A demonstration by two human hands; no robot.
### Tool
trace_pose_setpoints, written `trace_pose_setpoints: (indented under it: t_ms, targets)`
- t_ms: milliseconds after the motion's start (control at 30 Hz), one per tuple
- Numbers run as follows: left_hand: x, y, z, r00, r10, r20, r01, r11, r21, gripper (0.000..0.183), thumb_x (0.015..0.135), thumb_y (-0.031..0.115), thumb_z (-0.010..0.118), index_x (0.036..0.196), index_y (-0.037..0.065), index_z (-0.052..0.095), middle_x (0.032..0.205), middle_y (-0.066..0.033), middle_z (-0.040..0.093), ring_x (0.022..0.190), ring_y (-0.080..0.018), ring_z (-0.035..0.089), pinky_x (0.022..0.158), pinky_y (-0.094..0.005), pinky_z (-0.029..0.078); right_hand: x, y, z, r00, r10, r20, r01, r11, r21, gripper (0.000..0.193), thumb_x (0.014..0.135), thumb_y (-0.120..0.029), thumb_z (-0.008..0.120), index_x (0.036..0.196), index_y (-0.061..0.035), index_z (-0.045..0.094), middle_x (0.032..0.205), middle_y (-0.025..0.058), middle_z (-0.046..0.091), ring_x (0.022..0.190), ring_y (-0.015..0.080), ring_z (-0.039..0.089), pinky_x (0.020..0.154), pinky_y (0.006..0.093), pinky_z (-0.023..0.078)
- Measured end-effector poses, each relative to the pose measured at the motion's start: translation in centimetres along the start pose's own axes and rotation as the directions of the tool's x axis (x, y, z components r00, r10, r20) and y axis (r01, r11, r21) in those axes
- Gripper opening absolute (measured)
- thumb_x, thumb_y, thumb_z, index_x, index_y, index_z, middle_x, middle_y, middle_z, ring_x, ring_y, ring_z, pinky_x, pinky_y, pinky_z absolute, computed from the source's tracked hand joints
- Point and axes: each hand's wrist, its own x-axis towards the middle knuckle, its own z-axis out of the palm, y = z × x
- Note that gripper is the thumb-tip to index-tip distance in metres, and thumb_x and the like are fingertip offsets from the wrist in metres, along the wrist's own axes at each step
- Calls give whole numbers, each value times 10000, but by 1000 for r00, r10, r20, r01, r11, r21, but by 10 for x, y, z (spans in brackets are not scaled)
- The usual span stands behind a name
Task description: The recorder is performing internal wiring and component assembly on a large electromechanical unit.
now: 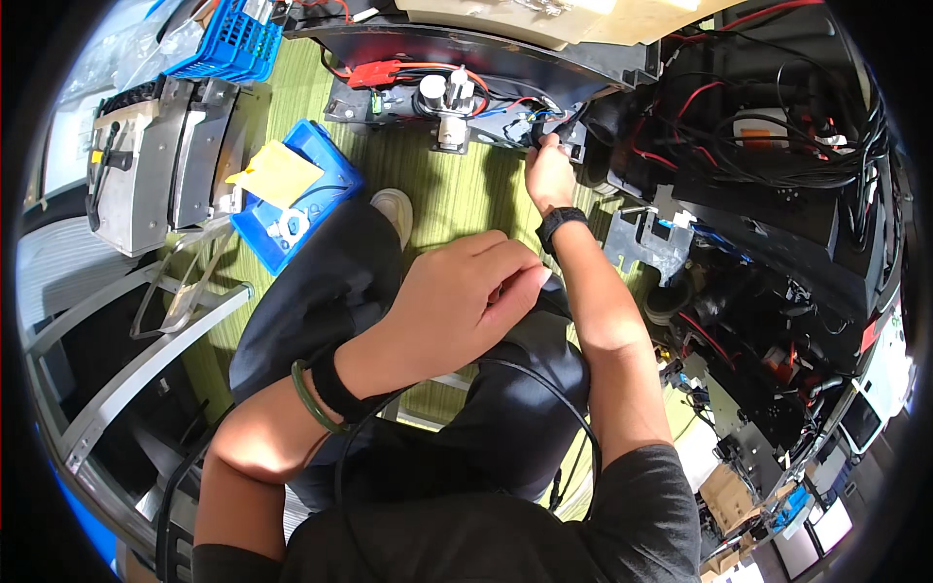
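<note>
My right hand (551,177) reaches forward to the right end of a metal chassis (491,124). Its fingers close at a dark part among the wires there; what exactly they grip is too small to make out. On that chassis stand white cylindrical fittings (449,95), with a red connector (374,74) and red and black wires to their left. My left hand (465,303) hovers over my lap, apart from the chassis. Its fingers curl in toward the thumb, and no object shows in them. The inside of this hand is partly hidden.
A blue tray (260,236) holding a yellow sheet (282,175) and small parts lies at left, near a metal case (136,185) and a metal frame (146,360). Black equipment with bundled cables (777,170) crowds the right. A blue crate (225,44) stands far left.
</note>
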Motion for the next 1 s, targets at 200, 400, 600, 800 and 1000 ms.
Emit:
trace_pose_setpoints:
  t_ms: [200,400,600,800,1000]
  targets:
    - [0,-4,-1,1000,-4,-29,5,1000,30,94,851,107,600,850,13,608,672,-62,523,535,-144,485,493,-260,385,3,7,10,999,31,-17,-27,981,193,259,882,-241,530,1037,-38,489,971,216,613,874,379,609,747,453,479]
    - [1,-5,1,1000,9,-22,-9,1000,20,97,851,109,601,847,12,606,673,-64,525,536,-147,488,493,-264,387,-2,20,13,995,20,-96,4,971,240,240,859,-213,574,1005,-32,512,879,208,625,821,367,615,736,428,479]
    - [3,-15,2,998,-55,-32,56,998,38,106,852,116,598,861,11,610,698,-74,539,558,-146,506,514,-255,404,-11,15,-2,1000,20,-19,-17,990,142,264,871,-227,526,1063,-51,485,1007,209,583,871,378,608,755,463,485]
    - [10,-32,0,975,-218,-33,218,976,19,118,853,105,577,896,2,615,729,-45,564,587,-80,497,546,-223,403,-4,8,-6,1000,5,9,-6,998,67,304,882,-227,506,1114,-42,444,1047,218,566,873,385,607,764,464,488]
    - [13,-24,5,989,-146,-4,146,989,28,118,855,115,579,886,5,609,716,-56,539,578,-109,502,532,-242,399,-11,10,-14,996,-51,-68,62,985,161,250,856,-203,541,1027,-23,512,977,210,594,891,372,600,752,444,494]
